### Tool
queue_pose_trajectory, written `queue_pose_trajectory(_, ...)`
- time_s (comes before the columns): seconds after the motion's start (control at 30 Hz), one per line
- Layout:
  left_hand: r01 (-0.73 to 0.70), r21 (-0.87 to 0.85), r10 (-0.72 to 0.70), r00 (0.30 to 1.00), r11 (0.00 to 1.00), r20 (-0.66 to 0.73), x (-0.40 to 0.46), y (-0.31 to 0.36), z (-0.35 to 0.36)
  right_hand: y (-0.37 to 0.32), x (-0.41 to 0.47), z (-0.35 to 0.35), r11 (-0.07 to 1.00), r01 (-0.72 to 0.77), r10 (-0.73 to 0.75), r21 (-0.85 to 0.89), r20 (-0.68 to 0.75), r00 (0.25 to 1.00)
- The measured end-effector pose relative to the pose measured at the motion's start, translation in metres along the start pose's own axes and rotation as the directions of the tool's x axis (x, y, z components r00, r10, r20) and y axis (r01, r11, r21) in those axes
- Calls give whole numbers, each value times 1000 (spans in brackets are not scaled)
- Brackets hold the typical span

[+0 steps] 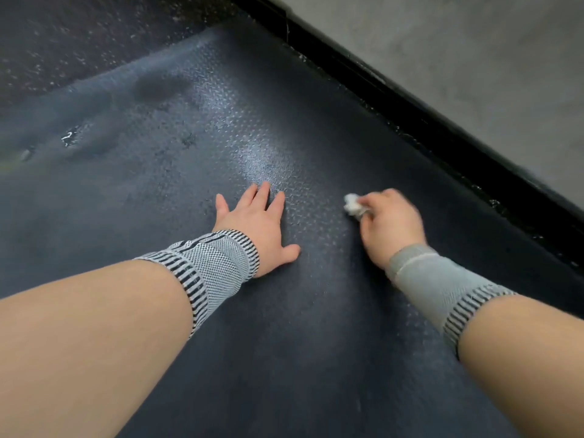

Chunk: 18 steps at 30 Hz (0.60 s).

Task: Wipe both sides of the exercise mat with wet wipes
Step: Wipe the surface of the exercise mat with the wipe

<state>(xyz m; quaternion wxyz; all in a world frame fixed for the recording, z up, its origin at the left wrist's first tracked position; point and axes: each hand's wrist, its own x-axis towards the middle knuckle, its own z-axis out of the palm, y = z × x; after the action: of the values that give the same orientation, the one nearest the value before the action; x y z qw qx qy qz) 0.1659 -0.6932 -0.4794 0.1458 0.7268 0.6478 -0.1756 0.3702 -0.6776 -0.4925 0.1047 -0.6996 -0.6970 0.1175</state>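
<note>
A dark blue-grey exercise mat (177,143) with a raised diamond texture lies flat on the floor and fills most of the view. My left hand (257,221) rests palm down on it with the fingers spread, holding nothing. To its right, my right hand (390,224) is closed on a crumpled white wet wipe (353,206) that is pressed against the mat; this hand is motion-blurred. Both wrists wear grey knit wrist supports. A shiny, damp-looking streak shows on the mat just beyond my left fingers.
A black baseboard (426,121) runs diagonally along the mat's right edge, with a grey wall (489,58) above it. Dark speckled rubber flooring (79,36) lies beyond the mat's far edge. Dents and a small tear (70,137) mark the mat at the left.
</note>
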Motion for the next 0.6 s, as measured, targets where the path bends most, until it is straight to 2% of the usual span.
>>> queue_pose_trajectory(0.07, 15, 7, -15, 999, 1000, 51, 3, 3, -6, 6, 14, -4, 959, -278, 282, 62, -72, 957)
queue_pose_trajectory(0.1, 21, 12, -22, 997, 1000, 70, 4, 5, -9, -2, 14, -1, 951, -300, 305, 72, -70, 950)
queue_pose_trajectory(0.13, 30, 16, -31, 996, 999, 84, 5, 8, -12, -15, 8, 2, 965, -254, 257, 70, -32, 966)
queue_pose_trajectory(0.2, 53, 26, -56, 994, 998, 99, 6, 14, -17, -43, -13, 10, 997, 19, -26, 79, 85, 996)
queue_pose_trajectory(0.27, 69, 27, -72, 989, 997, 129, 8, 19, -22, -52, -28, 11, 945, 301, -320, 128, 170, 932)
queue_pose_trajectory(0.3, 78, 29, -81, 986, 997, 145, 9, 21, -24, -46, -19, 9, 925, 362, -379, 118, 181, 908)
queue_pose_trajectory(0.33, 87, 37, -92, 983, 996, 161, 10, 23, -25, -36, -4, 5, 940, 334, -342, 72, 169, 925)
queue_pose_trajectory(0.37, 97, 43, -104, 979, 994, 178, 11, 24, -27, -23, 13, 2, 972, 233, -232, 10, 139, 963)
queue_pose_trajectory(0.4, 109, 44, -116, 974, 993, 196, 13, 26, -27, -11, 29, -2, 997, 72, -70, -24, 75, 995)
queue_pose_trajectory(0.43, 120, 40, -126, 969, 992, 213, 14, 27, -28, -3, 41, -7, 995, -100, 100, -1, 15, 995)
queue_pose_trajectory(0.47, 129, 35, -134, 965, 991, 226, 14, 28, -29, -1, 45, -8, 978, -209, 209, 31, -7, 978)
queue_pose_trajectory(0.5, 137, 28, -140, 962, 990, 232, 14, 29, -28, -8, 43, -6, 977, -209, 209, 45, 0, 978)
queue_pose_trajectory(0.53, 145, 19, -146, 962, 989, 232, 14, 29, -28, -20, 38, -4, 991, -125, 123, 40, 53, 991)
queue_pose_trajectory(0.57, 152, 7, -150, 962, 988, 227, 14, 29, -28, -34, 27, 0, 999, 27, -32, 45, 113, 993)
queue_pose_trajectory(0.6, 158, -6, -153, 963, 987, 222, 13, 30, -28, -45, 15, 1, 978, 201, -208, 58, 182, 961)
